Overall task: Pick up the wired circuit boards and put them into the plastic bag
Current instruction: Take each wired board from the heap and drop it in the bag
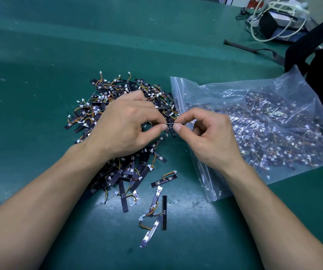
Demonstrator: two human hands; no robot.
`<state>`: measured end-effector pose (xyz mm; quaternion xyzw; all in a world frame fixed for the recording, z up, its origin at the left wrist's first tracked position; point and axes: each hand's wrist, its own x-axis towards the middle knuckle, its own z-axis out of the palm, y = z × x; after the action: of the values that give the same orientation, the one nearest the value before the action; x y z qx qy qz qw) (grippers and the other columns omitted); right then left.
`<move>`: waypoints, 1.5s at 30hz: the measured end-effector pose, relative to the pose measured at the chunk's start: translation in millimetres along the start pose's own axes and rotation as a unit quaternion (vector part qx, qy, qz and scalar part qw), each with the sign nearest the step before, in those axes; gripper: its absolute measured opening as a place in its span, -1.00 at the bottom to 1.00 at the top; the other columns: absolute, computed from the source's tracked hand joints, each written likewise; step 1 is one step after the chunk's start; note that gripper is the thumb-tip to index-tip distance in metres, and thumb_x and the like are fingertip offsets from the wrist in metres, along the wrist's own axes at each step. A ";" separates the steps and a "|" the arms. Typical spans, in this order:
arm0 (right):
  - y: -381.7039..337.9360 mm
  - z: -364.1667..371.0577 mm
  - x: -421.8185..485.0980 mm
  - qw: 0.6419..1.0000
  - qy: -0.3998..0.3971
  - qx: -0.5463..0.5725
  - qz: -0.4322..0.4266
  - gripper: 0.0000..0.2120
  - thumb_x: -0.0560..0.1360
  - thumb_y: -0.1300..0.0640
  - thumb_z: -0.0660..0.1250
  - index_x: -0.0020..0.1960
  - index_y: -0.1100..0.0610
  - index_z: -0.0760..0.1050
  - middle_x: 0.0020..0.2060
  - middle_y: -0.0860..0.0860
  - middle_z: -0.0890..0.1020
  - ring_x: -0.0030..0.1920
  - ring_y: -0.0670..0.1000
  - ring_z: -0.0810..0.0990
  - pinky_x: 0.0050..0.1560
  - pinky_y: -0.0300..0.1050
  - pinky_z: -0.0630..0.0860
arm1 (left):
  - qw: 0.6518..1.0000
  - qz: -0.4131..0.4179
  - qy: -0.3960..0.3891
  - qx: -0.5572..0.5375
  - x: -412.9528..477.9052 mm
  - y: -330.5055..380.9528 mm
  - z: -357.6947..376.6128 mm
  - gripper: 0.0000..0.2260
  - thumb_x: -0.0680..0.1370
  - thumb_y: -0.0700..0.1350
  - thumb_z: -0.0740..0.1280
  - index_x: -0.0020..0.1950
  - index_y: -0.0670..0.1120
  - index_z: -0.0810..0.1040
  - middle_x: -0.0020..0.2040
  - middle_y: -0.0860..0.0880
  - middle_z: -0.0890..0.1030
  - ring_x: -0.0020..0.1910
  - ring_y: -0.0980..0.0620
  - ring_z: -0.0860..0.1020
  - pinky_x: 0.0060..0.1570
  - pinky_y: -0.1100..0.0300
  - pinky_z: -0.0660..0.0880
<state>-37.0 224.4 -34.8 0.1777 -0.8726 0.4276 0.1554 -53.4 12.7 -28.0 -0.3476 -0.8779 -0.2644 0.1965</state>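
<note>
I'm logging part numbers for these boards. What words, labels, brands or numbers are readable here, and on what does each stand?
No text can be read.
Held circuit board, pinched between left hand and right hand: tiny white marks, too small to read.
Loose circuit boards: white specks of print, too small.
Plastic bag: no print visible.
Black box: pale label, blurred.
</note>
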 end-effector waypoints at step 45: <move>1.3 0.5 -0.1 1.000 -0.008 0.000 0.011 -0.97 0.48 0.10 0.51 -0.13 0.01 0.67 -0.46 -0.41 0.49 -0.51 -0.11 0.34 -0.42 -0.40 0.23 | 1.000 -0.018 0.001 -0.009 -0.1 -2.3 0.3 -0.89 0.55 -0.05 0.40 -0.12 -0.05 0.67 -0.22 0.09 0.63 -0.17 0.03 0.41 -0.11 0.02 0.48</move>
<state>-37.6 224.7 -36.1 0.1717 -0.8756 0.4280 0.1441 -55.0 11.4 -29.0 -0.3331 -0.8814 -0.2760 0.1898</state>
